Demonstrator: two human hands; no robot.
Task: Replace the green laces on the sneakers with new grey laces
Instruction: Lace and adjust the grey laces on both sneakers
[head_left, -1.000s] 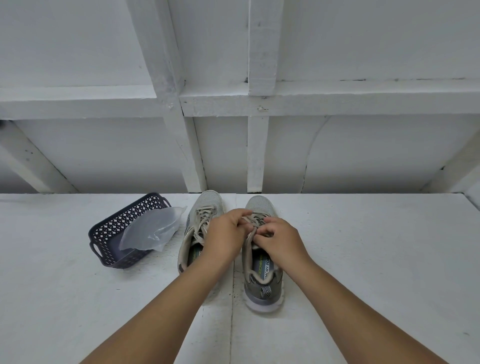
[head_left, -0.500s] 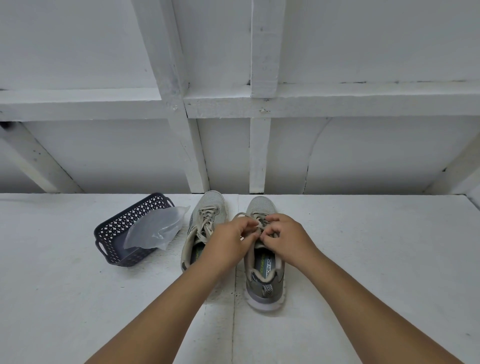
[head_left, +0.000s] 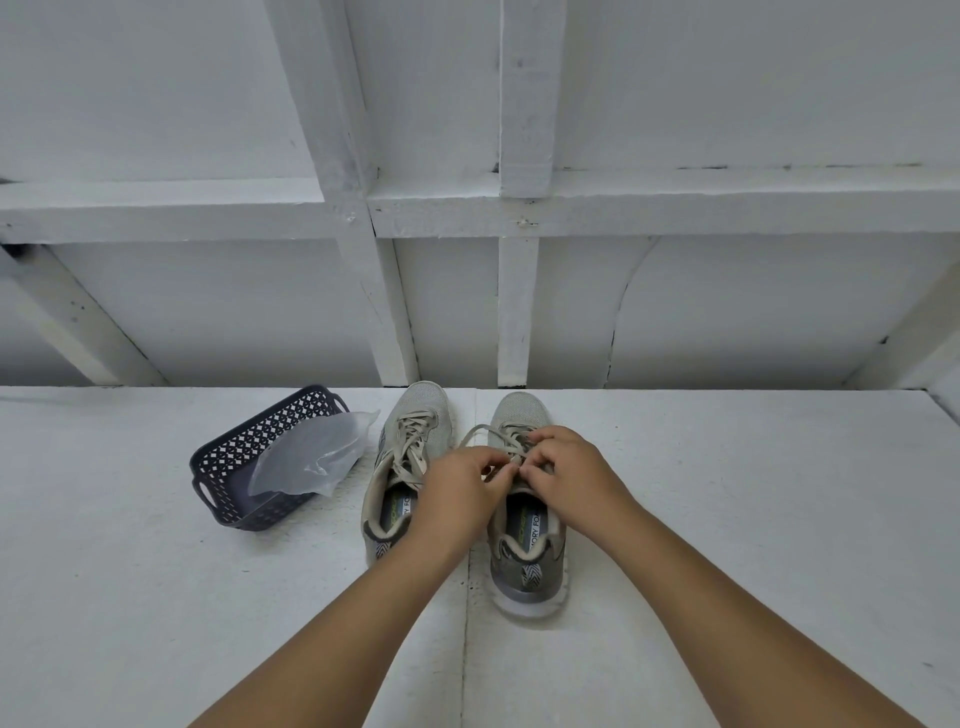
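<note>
Since a moment ago our fingers have drawn closer together. Our left hand (head_left: 462, 488) and right hand (head_left: 566, 475) both pinch the pale lace (head_left: 483, 431) over the right-hand grey mesh sneaker (head_left: 524, 540). Its twin (head_left: 400, 483) lies just left, a dark perforated plastic basket (head_left: 234, 467) beyond.

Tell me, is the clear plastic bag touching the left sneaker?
Cannot tell. In the head view the clear plastic bag tip reaches close to the left sneaker, but no gap or contact shows plainly.
</note>
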